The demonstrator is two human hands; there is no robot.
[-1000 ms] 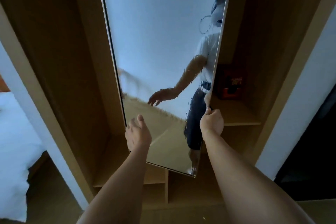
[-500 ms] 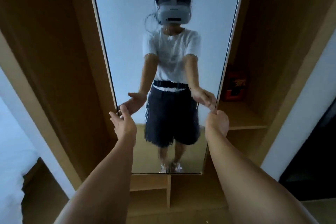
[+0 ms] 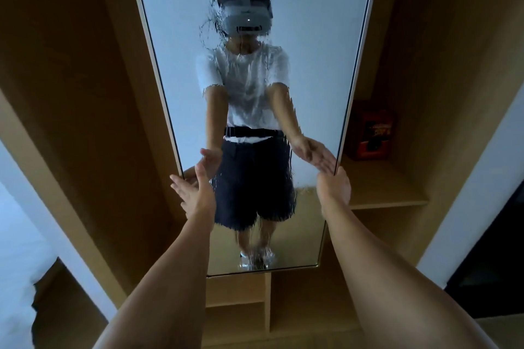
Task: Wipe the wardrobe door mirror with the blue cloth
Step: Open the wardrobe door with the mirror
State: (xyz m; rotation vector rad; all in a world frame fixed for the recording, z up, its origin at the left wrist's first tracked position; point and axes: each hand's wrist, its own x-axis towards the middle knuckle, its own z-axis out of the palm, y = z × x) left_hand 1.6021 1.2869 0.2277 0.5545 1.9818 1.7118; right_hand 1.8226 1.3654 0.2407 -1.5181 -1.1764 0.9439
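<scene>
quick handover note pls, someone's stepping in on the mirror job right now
Left hand: open, fingers straight, at the left edge of the mirror, holding nothing.
Right hand: grips the mirror's right edge.
The mirror door faces the camera square on; its glass shows streaks and ripples.
Blue cloth: not in view, in neither hand.
Done: no wiping can be told from this view.
Left: fetch the cloth and wipe the glass. A red box stands on the shelf behind.
</scene>
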